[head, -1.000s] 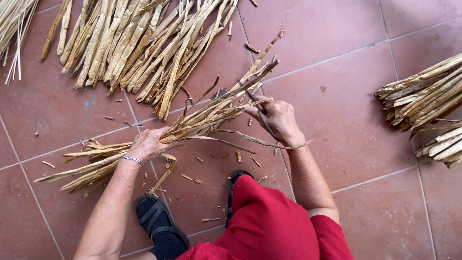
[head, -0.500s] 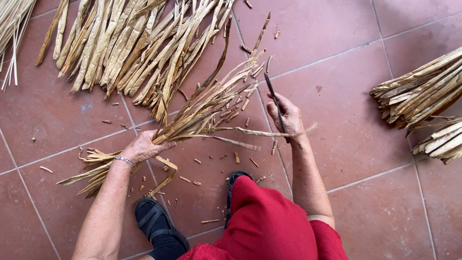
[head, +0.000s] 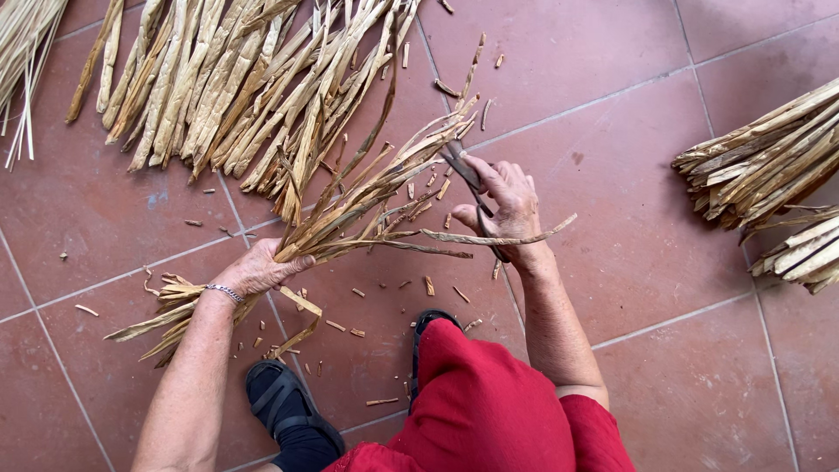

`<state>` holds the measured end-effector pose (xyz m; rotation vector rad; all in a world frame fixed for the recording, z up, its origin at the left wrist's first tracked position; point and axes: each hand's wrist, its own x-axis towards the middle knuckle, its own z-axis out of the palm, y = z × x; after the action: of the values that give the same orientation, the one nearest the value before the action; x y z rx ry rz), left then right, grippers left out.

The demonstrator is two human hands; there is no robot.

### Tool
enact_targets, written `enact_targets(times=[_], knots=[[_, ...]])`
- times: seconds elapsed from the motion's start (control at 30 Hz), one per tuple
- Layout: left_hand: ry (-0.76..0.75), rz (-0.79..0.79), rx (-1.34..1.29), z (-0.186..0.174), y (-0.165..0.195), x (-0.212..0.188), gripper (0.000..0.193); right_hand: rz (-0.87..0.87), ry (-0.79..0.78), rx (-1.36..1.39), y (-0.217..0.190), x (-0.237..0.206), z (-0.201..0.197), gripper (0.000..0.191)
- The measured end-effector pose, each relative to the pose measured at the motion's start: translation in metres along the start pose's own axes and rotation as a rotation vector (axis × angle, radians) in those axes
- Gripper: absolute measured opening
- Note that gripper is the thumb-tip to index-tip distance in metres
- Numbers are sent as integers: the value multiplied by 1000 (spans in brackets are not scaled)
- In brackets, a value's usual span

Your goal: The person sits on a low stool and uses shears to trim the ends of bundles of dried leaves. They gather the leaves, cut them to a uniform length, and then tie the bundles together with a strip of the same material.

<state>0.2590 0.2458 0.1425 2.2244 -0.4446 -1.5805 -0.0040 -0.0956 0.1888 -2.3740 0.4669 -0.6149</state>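
Observation:
My left hand [head: 256,269], with a thin bracelet at the wrist, grips a bundle of dry tan plant strips [head: 350,210] near its lower end; the bundle fans up and to the right. My right hand [head: 502,205] holds a dark pair of scissors [head: 468,179] with the blades at the bundle's upper tips. One loose curled strip [head: 498,238] lies across my right wrist. Below are my red trousers and black sandals.
A big pile of dry strips [head: 227,96] lies at the top left on the red tiled floor [head: 629,262]. Another stack [head: 769,166] sits at the right edge. Pale thin stalks [head: 26,61] are at the far left. Short cut scraps are scattered on the tiles.
My left hand has lifted the bundle and tilted it more upright. My right hand has moved up along it, now with the scissors at the bundle's tips.

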Motion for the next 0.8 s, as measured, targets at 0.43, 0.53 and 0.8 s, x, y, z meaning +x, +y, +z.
enact_targets(times=[0.43, 0.53, 0.8], knots=[[15, 2, -16, 3, 9, -6, 47, 167, -6, 157, 21, -20, 34, 45], [12, 19, -44, 0, -6, 2, 45, 383, 6, 290, 32, -24, 34, 46], [-2, 34, -80, -9, -33, 14, 58, 355, -29, 292, 39, -19, 35, 45]])
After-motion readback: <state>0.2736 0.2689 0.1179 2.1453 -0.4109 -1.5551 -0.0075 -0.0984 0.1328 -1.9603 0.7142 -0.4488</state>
